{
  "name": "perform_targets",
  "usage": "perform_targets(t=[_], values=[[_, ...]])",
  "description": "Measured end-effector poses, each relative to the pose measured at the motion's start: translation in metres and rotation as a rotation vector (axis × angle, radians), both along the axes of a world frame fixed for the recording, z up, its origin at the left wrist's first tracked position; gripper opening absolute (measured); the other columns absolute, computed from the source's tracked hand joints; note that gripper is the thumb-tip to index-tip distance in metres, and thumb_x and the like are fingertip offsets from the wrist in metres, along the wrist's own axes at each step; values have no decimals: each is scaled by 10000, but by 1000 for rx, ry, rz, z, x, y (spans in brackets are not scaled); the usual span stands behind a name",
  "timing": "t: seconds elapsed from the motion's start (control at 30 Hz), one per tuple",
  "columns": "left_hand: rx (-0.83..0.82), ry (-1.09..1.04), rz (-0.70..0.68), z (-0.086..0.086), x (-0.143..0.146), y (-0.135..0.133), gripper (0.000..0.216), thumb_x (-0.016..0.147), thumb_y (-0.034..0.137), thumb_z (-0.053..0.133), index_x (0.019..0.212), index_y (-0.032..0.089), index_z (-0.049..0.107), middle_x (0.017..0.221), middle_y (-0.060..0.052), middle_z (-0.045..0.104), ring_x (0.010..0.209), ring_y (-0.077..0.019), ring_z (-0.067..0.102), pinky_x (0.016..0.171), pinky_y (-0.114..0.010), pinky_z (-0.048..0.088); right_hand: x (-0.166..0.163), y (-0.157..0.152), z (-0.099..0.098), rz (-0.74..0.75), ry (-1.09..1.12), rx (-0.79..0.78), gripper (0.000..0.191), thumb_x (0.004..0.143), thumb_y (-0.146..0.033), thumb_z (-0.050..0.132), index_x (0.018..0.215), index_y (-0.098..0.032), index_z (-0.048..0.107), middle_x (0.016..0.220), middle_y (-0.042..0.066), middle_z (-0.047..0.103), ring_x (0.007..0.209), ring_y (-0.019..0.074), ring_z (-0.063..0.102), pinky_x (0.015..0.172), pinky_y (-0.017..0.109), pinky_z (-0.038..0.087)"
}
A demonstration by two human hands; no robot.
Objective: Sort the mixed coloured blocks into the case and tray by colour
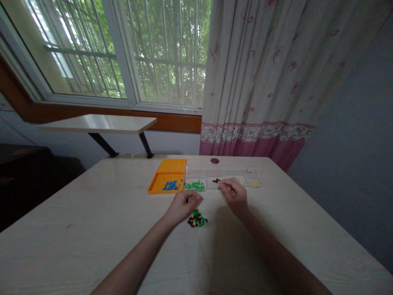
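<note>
My right hand (236,196) is over the clear plastic tray (211,187), thumb and forefinger pinched on what looks like a small yellow piece (219,185). Just beyond those fingertips, dark brown pieces (216,180) lie in a compartment. My left hand (183,206) rests near the tray's front edge with its fingers curled closed; whatever they hold is hidden. Beside it, towards me, sits a mixed pile (196,220) of small brown, green and blue pieces. Green pieces (194,185) fill the tray's left compartment, and yellow pieces (254,183) lie at its right end.
An open orange case (156,179) holding blue pieces (172,185) adjoins the tray on the left. A raised white shelf (101,123) stands at the table's back left. A round cable hole (215,161) is at the back edge, with a curtain (251,82) behind.
</note>
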State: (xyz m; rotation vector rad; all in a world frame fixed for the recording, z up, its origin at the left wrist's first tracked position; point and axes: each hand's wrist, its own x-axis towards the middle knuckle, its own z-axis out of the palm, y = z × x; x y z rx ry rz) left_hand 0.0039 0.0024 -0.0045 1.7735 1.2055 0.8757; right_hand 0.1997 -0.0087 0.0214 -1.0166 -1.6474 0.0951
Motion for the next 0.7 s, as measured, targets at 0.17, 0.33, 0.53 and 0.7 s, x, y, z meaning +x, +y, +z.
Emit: perform_targets(t=[0.17,0.33,0.53,0.7], values=[[112,243,-30,2,-5,-2,293,763,366,446,791,151,642,517,20,506,475,-94,415,467,-191,264,6,-2,13,-67,169,12,148,778,-292,506,744,-182,599,685,30,560,617,127,517,496,223,422],[163,352,-55,6,-6,-5,281,784,335,414,802,163,636,558,6,563,491,-103,462,483,-195,279,3,-8,17,-70,233,19,142,780,-277,500,736,-180,595,673,22,555,603,118,510,476,208,406],[181,406,-45,6,-7,-6,293,791,343,401,822,174,638,572,-2,577,512,-116,477,491,-197,276,1,-9,18,-59,183,58,131,781,-253,502,741,-182,605,644,11,554,593,118,503,514,221,406],[195,444,-39,10,-9,-4,281,783,319,403,820,176,642,592,-5,577,526,-113,477,506,-199,270,27,9,9,-160,61,30,174,789,-294,487,770,-168,606,648,16,554,546,109,469,526,227,400]])
